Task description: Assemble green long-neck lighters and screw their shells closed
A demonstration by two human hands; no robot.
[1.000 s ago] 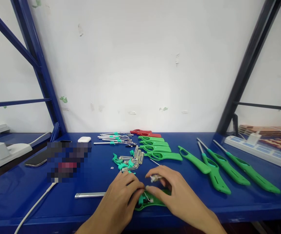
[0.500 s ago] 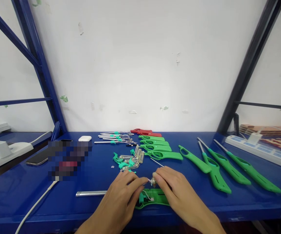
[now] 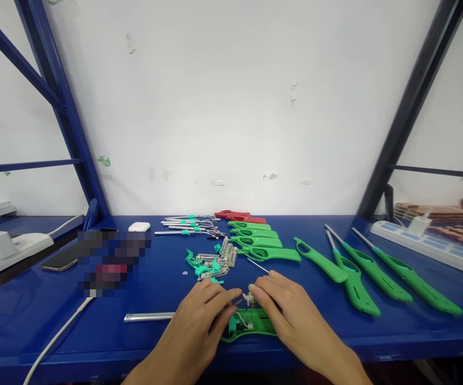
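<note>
My left hand (image 3: 205,318) and my right hand (image 3: 285,313) meet over a green lighter shell half (image 3: 251,324) that lies open near the front edge of the blue shelf (image 3: 135,342). Both hands pinch a small clear and metal part (image 3: 249,298) with thin wires just above the shell. A thin metal rod (image 3: 257,266) sticks out behind my right fingers. A metal tube (image 3: 148,317) lies left of my left hand, its right end hidden under it.
Behind the hands lie a heap of small metal and teal parts (image 3: 211,262), a row of metal tubes (image 3: 187,225), stacked green shell halves (image 3: 261,240) and a red one (image 3: 239,216). Assembled green lighters (image 3: 376,272) lie right. A phone (image 3: 61,260), earbud case (image 3: 139,226), cable (image 3: 55,342) and power strip (image 3: 427,246) are nearby.
My right fingers slid left and lower over the shell, bringing the small part to my left fingertips. Another person's hand has appeared at the far right edge.
</note>
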